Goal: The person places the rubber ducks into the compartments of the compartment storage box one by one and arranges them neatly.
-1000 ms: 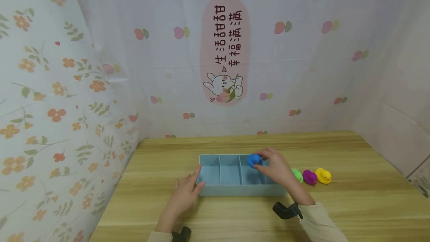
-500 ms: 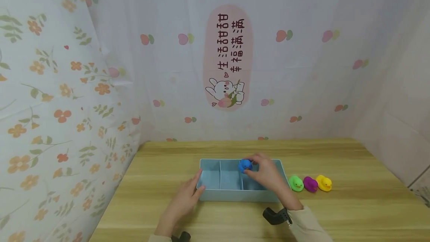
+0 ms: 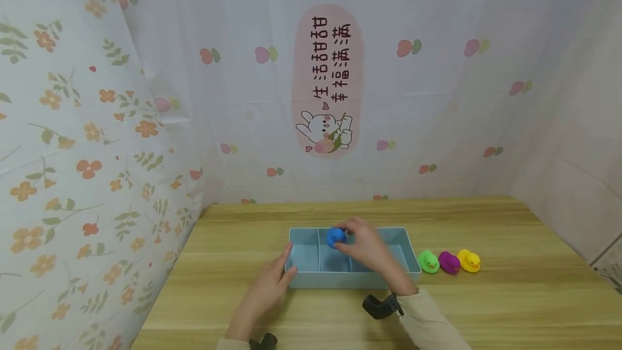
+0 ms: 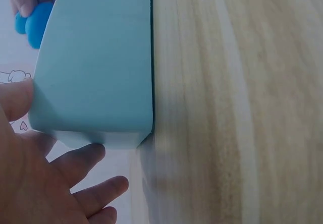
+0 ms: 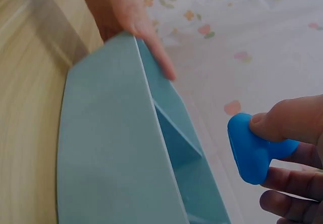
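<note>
My right hand (image 3: 362, 244) pinches a blue rubber duck (image 3: 335, 237) between thumb and fingers. The duck is above the pale blue divided box (image 3: 355, 281), over the second compartment from the left. In the right wrist view the duck (image 5: 250, 151) hangs clear beyond the box's rim. At the box's left end rests my left hand (image 3: 264, 282), its index finger along the rim and its thumb at the front corner. The left wrist view shows the other fingers (image 4: 83, 161) loosely extended by the end wall. My right hand and forearm cover part of the right-hand compartments.
Right of the box, a green duck (image 3: 428, 262), a purple duck (image 3: 449, 262) and a yellow duck (image 3: 469, 260) stand in a row on the wooden table (image 3: 525, 301). A patterned cloth (image 3: 437, 96) hangs behind the table, and another flowered cloth (image 3: 97, 177) lines the left side.
My right hand has carried the blue duck leftward, from above the third compartment to above the second. My left hand has stayed at the box's left end. The head view has shifted slightly.
</note>
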`<state>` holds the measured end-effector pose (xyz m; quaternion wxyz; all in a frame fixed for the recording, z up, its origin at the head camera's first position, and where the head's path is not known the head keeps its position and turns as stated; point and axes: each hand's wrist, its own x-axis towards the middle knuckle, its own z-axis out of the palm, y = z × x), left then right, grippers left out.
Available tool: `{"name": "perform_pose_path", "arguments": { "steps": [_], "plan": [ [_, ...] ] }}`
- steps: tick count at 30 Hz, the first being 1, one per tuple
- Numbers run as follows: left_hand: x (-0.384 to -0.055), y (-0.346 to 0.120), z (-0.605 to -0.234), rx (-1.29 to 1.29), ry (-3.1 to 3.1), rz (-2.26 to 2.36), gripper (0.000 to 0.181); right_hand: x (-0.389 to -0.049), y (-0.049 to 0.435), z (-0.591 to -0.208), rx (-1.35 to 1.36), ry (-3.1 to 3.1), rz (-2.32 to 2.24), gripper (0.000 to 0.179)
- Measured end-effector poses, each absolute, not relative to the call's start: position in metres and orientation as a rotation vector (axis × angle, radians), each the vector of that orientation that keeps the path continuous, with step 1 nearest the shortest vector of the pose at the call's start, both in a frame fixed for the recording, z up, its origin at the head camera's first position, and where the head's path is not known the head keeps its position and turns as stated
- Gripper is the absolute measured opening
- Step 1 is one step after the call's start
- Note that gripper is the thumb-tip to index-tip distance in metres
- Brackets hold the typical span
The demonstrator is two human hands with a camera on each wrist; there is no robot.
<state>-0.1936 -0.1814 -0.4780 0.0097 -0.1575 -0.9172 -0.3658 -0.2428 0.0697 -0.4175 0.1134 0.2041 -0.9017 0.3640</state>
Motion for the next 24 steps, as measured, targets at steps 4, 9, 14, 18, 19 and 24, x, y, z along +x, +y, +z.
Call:
{"name": "perform_pose_path", "arguments": {
  "steps": [4, 9, 14, 18, 19, 24],
  "plan": [
    [-0.195, -0.181, -0.477, -0.493, -2.859, -1.159, 0.061, -0.245, 0.056, -0.419, 0.625, -2.66, 1.094, 0.029],
    [-0.197, -0.181, -0.476, -0.513, -2.856, -1.16, 0.059, -0.247, 0.042, -0.419, 0.688, -2.661, 1.035, 0.03],
    [-0.197, -0.181, -0.475, -0.545, -2.846, -1.146, 0.059, -0.248, 0.033, -0.42, 0.739, -2.661, 1.017, 0.029],
    [-0.195, -0.181, -0.476, -0.56, -2.854, -1.132, 0.06, -0.249, 0.025, -0.422, 0.794, -2.678, 0.98, 0.029],
    [-0.195, -0.182, -0.476, -0.567, -2.854, -1.134, 0.06, -0.249, 0.023, -0.423, 0.805, -2.683, 0.974, 0.03],
    [-0.195, -0.183, -0.478, -0.571, -2.855, -1.169, 0.06, -0.251, 0.013, -0.427, 0.821, -2.681, 0.948, 0.029]
  ]
}}
